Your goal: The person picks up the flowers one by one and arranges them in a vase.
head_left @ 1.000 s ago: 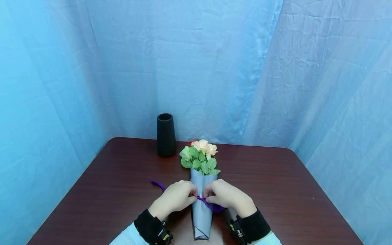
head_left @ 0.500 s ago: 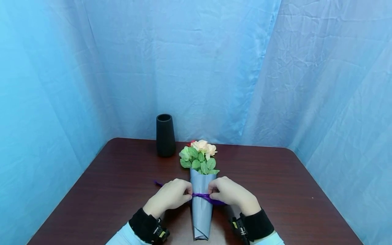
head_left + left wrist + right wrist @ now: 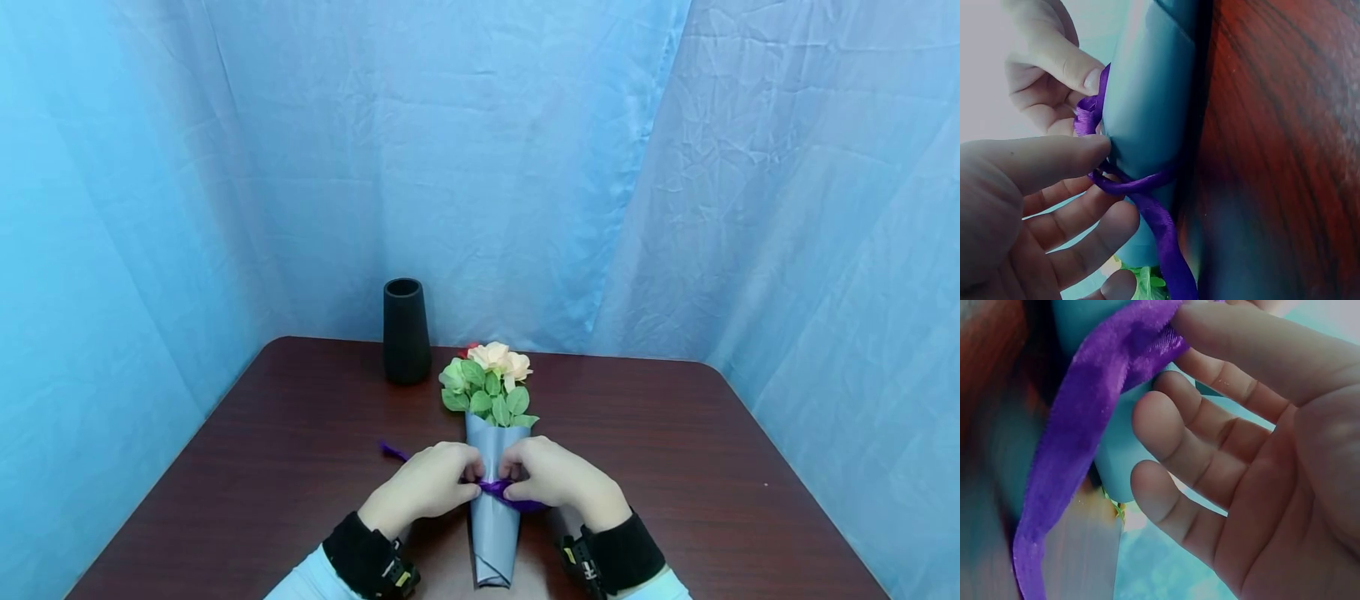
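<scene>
A bouquet wrapped in grey-blue paper lies on the table, its cream, green and red flowers pointing away from me. Around the wrap's middle runs a purple ribbon, crossed over itself at the front. My left hand pinches the ribbon at the wrap's left side between thumb and index finger; its other fingers are spread loosely in the left wrist view. At the right side, my right hand pinches the ribbon with thumb and index finger. In the right wrist view a wide ribbon tail hangs down.
A tall black vase stands upright at the back of the dark brown table, left of the flowers. Light blue curtains enclose the table's back and sides. The ribbon's other end pokes out beyond my left hand.
Both hands drew apart along the ribbon half a second ago, stretching it across the wrap. Now they are close together again over the wrap's middle. The bouquet and vase stay in place.
</scene>
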`<state>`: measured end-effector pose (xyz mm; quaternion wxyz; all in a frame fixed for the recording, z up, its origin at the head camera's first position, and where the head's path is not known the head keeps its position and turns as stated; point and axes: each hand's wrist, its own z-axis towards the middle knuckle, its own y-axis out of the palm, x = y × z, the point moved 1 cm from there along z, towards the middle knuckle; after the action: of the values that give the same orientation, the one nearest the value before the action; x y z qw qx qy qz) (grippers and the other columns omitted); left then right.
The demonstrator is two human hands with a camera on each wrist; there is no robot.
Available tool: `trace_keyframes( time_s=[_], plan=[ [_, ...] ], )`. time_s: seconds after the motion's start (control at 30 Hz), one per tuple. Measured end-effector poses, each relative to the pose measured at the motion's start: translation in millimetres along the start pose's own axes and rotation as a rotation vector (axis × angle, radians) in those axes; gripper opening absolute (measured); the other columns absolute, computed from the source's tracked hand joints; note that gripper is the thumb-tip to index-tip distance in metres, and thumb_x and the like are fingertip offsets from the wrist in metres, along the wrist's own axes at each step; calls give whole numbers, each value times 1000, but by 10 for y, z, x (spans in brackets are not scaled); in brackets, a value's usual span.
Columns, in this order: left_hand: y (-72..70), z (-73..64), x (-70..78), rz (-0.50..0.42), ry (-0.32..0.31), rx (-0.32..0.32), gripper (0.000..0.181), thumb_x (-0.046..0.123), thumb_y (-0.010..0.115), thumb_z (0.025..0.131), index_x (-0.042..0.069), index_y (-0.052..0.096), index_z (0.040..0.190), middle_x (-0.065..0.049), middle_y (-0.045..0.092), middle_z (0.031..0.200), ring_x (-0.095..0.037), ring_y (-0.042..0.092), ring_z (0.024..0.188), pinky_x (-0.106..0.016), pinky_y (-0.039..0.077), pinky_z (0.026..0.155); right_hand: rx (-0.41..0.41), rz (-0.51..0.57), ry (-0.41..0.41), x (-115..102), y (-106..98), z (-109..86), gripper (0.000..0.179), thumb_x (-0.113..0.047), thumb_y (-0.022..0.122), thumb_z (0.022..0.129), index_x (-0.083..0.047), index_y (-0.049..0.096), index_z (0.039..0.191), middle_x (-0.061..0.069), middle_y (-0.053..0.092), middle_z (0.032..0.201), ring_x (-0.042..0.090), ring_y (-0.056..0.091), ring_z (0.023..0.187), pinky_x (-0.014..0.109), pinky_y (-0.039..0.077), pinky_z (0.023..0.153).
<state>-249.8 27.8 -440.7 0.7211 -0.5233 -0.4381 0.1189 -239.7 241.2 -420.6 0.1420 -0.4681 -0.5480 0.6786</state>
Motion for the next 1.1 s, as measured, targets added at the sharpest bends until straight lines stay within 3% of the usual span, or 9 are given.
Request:
trace_keyframes(
  time_s=[0.27,0.4,0.6,0.8,1.1],
  plan=[
    [23,7,19,13,11,4,14,14,76,91,25,68,91,18,56,78,-1,54,72,-25,48,64,8,-19,-56,-14,0,6,18,-6,74,92,-21,71,83,-17,59,77,2,50,68,22,48,64],
    [17,6,10,2,0,9,13,14,76,92,25,69,92,17,55,77,-1,54,70,-25,47,63,17,-3,-37,8,-5,-1,22,-1,70,91,-20,67,80,-14,57,73,3,47,65,22,46,60],
    [3,1,-5,-35,1,5,12,13,74,93,24,68,93,16,56,77,-2,54,69,-25,47,62,12,81,-8,11,-12,-33,22,5,65,88,-16,65,83,-10,55,69,3,46,58,22,41,53],
    [12,13,-11,-77,37,1,14,10,70,93,23,67,92,14,55,74,-4,51,66,-24,46,60,-13,164,3,4,-6,-47,23,8,61,86,-14,66,89,-8,60,65,4,52,53,23,47,51],
    [15,8,-21,-90,67,14,13,16,73,93,24,66,86,13,52,69,-3,49,62,-23,43,56,-62,216,-15,12,-4,-52,7,-8,74,92,-14,71,92,-8,64,66,6,60,55,24,51,55]
  ],
)
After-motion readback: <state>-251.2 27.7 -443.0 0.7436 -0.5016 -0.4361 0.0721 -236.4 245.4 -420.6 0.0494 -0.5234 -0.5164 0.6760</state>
